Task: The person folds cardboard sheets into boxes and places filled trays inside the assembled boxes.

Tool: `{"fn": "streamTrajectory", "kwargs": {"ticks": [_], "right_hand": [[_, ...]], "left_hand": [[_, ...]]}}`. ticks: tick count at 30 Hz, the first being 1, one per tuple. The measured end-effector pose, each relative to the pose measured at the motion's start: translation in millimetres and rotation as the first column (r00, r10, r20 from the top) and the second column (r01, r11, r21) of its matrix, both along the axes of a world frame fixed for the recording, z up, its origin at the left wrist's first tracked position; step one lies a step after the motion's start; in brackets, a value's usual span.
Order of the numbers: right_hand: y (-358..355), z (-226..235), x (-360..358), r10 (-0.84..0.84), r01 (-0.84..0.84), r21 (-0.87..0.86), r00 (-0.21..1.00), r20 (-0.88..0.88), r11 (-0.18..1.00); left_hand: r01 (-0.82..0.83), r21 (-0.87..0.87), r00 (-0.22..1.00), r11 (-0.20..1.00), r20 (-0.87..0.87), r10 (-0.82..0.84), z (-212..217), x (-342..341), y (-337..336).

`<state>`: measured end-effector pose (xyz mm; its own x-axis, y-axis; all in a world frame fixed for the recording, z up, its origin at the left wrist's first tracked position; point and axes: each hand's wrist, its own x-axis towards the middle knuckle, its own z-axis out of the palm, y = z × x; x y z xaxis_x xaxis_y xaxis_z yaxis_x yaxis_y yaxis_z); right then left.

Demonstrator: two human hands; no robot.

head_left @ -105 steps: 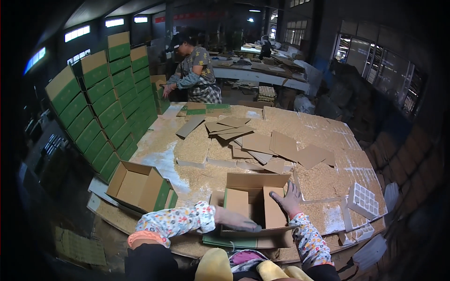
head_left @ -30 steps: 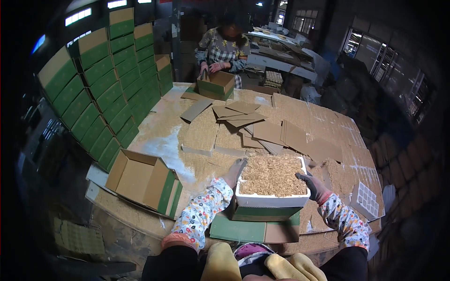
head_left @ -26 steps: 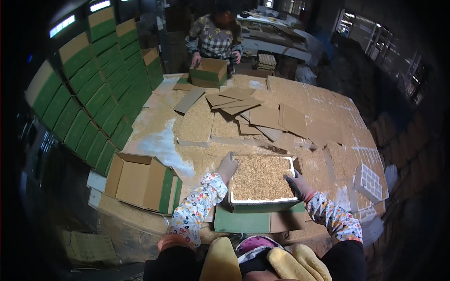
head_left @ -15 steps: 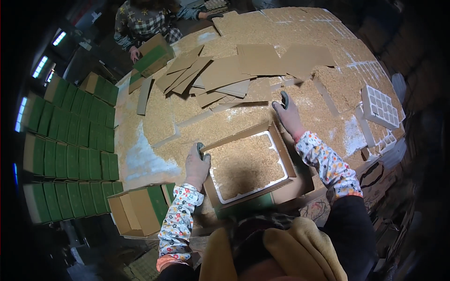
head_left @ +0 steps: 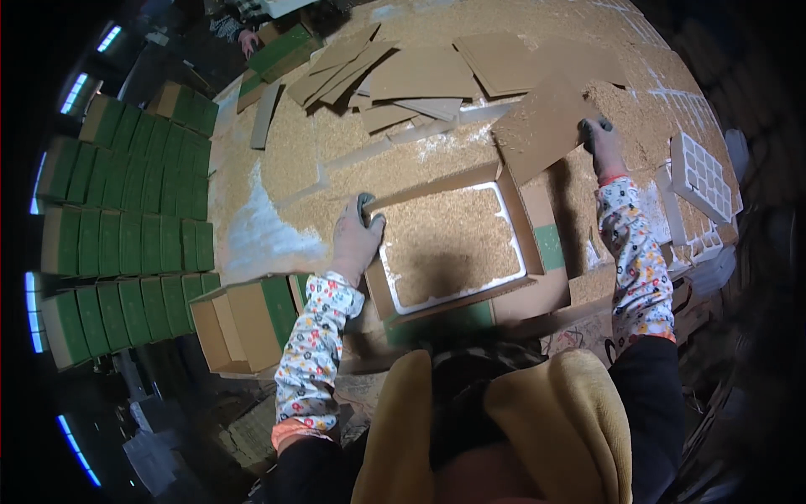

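Observation:
In front of me stands an open cardboard box (head_left: 515, 208) with green on its outer sides. Inside it lies a white tray (head_left: 506, 220), filled to the rim with tan, loose flaky material (head_left: 453, 239). My gloved left hand (head_left: 357, 239) is closed over the box's left edge, thumb toward the inside. To the upper right, my gloved right hand (head_left: 603, 149) pinches the right edge of a flat cardboard sheet (head_left: 537, 128). That sheet is tilted above the table, its lower left part close to the box's far right corner.
More cardboard sheets (head_left: 424, 74) lie across the far table. A white gridded tray (head_left: 703, 178) sits at the right. Green-and-brown boxes (head_left: 126, 231) are stacked at left, near an open carton (head_left: 243, 328). Another person's hand (head_left: 248, 42) touches a green box (head_left: 281, 55) at far left.
My right hand has moved right and now holds a cardboard sheet drawn from the pile. My left hand stays on the box edge. The whole view has shifted.

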<state>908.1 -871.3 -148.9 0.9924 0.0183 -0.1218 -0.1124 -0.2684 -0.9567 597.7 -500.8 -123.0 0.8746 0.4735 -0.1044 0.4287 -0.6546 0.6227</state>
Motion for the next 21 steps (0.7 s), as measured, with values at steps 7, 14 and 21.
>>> {"fn": "streamTrajectory", "kwargs": {"ticks": [7, 14, 21], "right_hand": [[128, 102, -253, 0.876, -0.613, -0.641, 0.431, 0.218, 0.461], [132, 111, -300, 0.874, -0.748, -0.456, 0.447, 0.192, 0.483], [100, 66, -192, 0.914, -0.913, -0.243, 0.371, -0.162, 0.328]], "left_hand": [[0.048, 0.115, 0.794, 0.992, 0.599, -0.108, 87, 1, -14], [0.800, 0.276, 0.544, 0.533, -0.707, -0.452, 40, -52, -77], [0.577, -0.157, 0.815, 0.801, 0.044, -0.578, 15, -34, -44]]}}
